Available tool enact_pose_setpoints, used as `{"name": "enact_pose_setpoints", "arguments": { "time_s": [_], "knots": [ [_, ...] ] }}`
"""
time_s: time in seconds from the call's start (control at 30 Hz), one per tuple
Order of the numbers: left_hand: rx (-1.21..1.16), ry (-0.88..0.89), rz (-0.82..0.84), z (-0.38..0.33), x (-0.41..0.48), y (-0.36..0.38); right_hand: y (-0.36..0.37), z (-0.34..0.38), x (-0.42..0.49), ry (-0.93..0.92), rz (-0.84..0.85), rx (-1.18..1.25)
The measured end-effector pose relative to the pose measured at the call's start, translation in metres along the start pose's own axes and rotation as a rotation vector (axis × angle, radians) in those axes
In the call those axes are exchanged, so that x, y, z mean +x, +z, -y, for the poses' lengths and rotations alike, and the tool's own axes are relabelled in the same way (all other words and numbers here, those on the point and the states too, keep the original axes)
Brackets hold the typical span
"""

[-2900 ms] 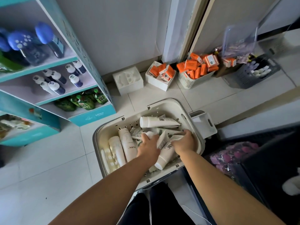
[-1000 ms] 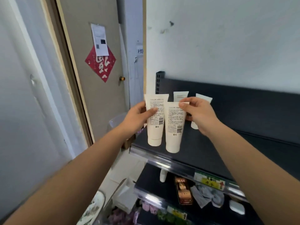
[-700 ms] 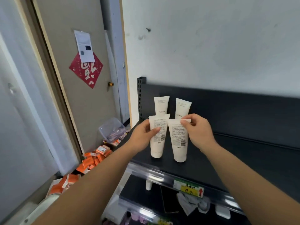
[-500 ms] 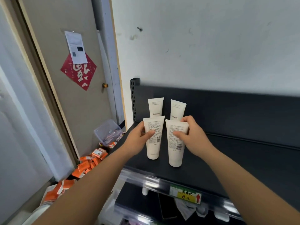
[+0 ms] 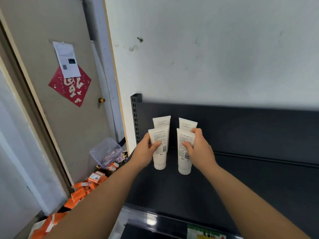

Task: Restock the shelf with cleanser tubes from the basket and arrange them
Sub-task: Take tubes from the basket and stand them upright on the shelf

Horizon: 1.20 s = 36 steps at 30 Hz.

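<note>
Shelf [image 5: 241, 178] holds two rear tubes [image 5: 161, 120]; left hand [image 5: 144, 153] grips front-left tube [image 5: 160, 160], right hand [image 5: 200, 152] grips front-right tube [image 5: 183, 163], both upright.

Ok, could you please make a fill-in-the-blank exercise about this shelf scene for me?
The shelf holds ____ tubes.
The left hand grips the front ____ tube.
The front tubes' caps point ____.
The boxes on the floor are ____.
Missing words: four; left; down; orange.

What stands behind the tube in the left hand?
Another white tube stands upright behind the front tube gripped by the left hand; only its top shows. Its lower body and cap are covered.
</note>
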<state>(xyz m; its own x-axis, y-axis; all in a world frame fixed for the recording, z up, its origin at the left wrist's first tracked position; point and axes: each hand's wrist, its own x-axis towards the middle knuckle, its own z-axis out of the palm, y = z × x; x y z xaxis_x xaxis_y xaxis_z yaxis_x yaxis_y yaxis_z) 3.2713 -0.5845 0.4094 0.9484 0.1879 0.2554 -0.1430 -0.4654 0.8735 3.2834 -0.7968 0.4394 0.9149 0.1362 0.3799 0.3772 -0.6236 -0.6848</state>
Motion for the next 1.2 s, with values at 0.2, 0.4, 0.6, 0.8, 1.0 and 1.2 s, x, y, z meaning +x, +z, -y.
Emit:
{"name": "enact_pose_setpoints", "arguments": {
  "time_s": [0.2,0.4,0.6,0.8,1.0,1.2],
  "knots": [
    [0.083,0.003,-0.056,-0.003,0.01,0.011,0.012,0.004,0.016,0.016,-0.015,-0.039],
    [0.155,-0.042,0.035,-0.01,0.008,0.008,0.007,0.004,0.021,-0.004,0.019,-0.015],
    [0.254,-0.084,0.048,-0.04,0.003,-0.018,-0.021,0.017,0.03,-0.123,0.094,-0.168],
    [0.631,-0.084,-0.018,-0.064,-0.027,-0.044,-0.04,0.045,0.018,-0.306,0.254,-0.413],
    [0.729,-0.18,-0.034,-0.061,-0.077,-0.08,-0.023,0.065,-0.005,-0.528,0.348,-0.541],
    [0.985,-0.248,-0.079,-0.048,-0.135,-0.119,0.011,0.094,-0.037,-0.659,0.432,-0.485]
  ]
}}
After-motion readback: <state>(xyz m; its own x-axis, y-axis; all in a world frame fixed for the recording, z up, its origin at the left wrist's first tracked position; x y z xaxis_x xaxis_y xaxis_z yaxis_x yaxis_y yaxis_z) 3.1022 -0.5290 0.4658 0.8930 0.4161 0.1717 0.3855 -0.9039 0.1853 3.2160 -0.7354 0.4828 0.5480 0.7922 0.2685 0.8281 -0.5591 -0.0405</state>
